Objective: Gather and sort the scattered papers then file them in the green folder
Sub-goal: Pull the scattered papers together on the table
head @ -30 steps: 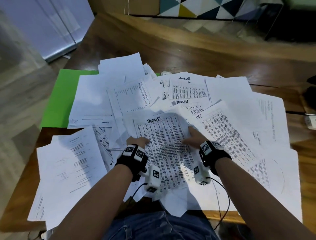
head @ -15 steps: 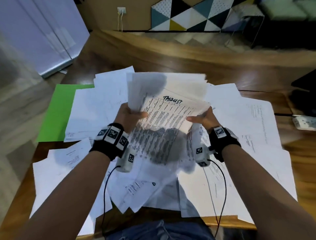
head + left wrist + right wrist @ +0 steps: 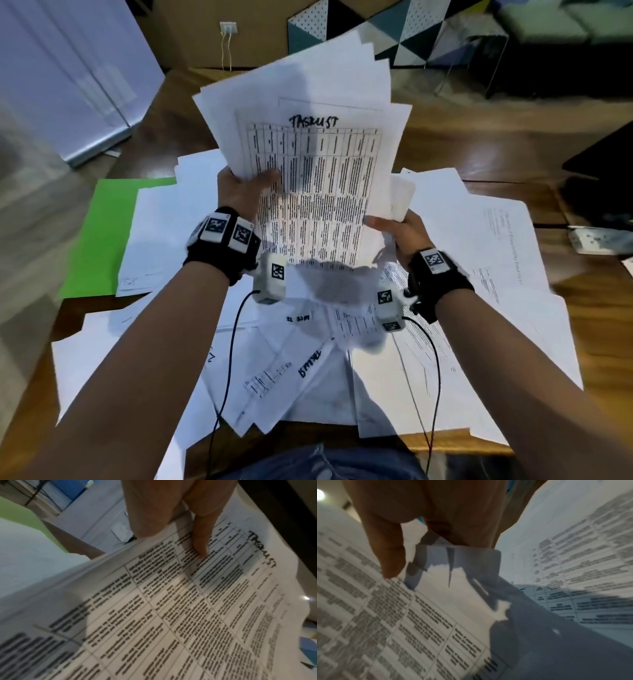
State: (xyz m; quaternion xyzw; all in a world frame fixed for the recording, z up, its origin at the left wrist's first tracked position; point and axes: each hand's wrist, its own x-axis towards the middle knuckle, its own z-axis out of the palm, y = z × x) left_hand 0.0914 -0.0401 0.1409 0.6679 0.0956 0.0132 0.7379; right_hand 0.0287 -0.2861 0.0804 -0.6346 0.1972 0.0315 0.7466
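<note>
From the head view, you're mid-gather: your left hand and right hand pinch the fanned stack at centre frame, loose papers below, green folder at left.

Left wrist view: thumb presses the top sheet.

Right wrist view: edges crumpled; square them next.

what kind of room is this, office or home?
Probably a home living area, not certain: a wooden table strewn with papers, a geometric triangle-patterned rug on the floor, and what looks like a sofa behind.

Home living room: patterned rug, wooden table.
</note>
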